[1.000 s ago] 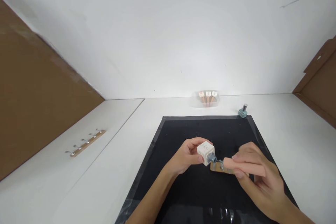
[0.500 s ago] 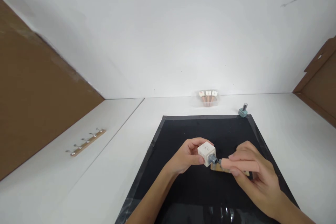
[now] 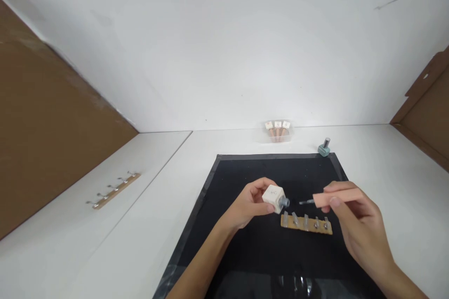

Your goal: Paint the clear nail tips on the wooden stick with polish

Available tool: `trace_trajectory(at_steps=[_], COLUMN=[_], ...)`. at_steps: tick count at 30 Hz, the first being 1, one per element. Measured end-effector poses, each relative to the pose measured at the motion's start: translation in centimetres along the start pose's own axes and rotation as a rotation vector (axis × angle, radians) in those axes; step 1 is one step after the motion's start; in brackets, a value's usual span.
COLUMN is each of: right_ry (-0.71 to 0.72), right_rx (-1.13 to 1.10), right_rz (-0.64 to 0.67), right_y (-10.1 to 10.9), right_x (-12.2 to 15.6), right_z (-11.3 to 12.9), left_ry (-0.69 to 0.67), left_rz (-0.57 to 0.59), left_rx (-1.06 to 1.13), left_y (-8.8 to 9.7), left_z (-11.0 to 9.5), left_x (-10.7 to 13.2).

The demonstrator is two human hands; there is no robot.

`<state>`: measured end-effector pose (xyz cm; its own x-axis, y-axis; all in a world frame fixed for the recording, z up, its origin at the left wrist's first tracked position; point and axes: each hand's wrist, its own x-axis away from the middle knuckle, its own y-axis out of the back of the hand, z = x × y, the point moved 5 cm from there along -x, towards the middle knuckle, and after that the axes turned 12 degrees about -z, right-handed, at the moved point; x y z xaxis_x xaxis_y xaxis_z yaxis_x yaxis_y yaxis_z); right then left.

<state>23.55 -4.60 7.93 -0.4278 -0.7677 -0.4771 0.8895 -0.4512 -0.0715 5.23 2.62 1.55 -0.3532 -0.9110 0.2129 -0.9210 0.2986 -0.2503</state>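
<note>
My left hand (image 3: 253,202) grips a white square nail polish bottle (image 3: 272,196), tipped so its grey-smeared neck points right. In my right hand (image 3: 354,215) is the pink-handled nail polish brush (image 3: 336,197), held sideways. Its grey-coated bristle end points left and stands apart from the bottle's mouth. Below the gap between both hands, a wooden strip (image 3: 306,224) lies on the black mat (image 3: 252,247). Several clear nail tips (image 3: 295,219) stand along the strip; the two at its right end have metal clips at their bases.
A clear plastic box (image 3: 288,137) at the back holds three white bottles with pink caps. A teal polish bottle (image 3: 324,147) stands at the mat's far right corner. Another wooden strip (image 3: 116,191) with several metal-stemmed pieces lies left. Brown boards (image 3: 52,117) flank both sides.
My right hand has drawn the brush away from the bottle's neck, rightward and up, showing its bristle end. The wooden strip is now uncovered. My left hand shifted slightly left and up.
</note>
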Motion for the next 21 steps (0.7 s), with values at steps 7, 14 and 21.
trace_trajectory(at_steps=[7,14,21], right_ry=[-0.182,-0.257,-0.015], right_rx=[0.276,0.574,0.646], right_rz=[0.051,0.43,0.478], right_y=[4.2,7.7,6.3], right_x=[0.4,3.5,4.0], right_z=[-4.0,-8.4,-8.0], left_ry=[-0.172,-0.24,-0.253], left_rz=[-0.244,-0.256,-0.292], left_rx=[-0.523,-0.899,-0.906], left_y=[1.9,2.1,3.1], left_z=[1.0,1.7,0.0], left_x=[-2.0,-2.4,-1.5])
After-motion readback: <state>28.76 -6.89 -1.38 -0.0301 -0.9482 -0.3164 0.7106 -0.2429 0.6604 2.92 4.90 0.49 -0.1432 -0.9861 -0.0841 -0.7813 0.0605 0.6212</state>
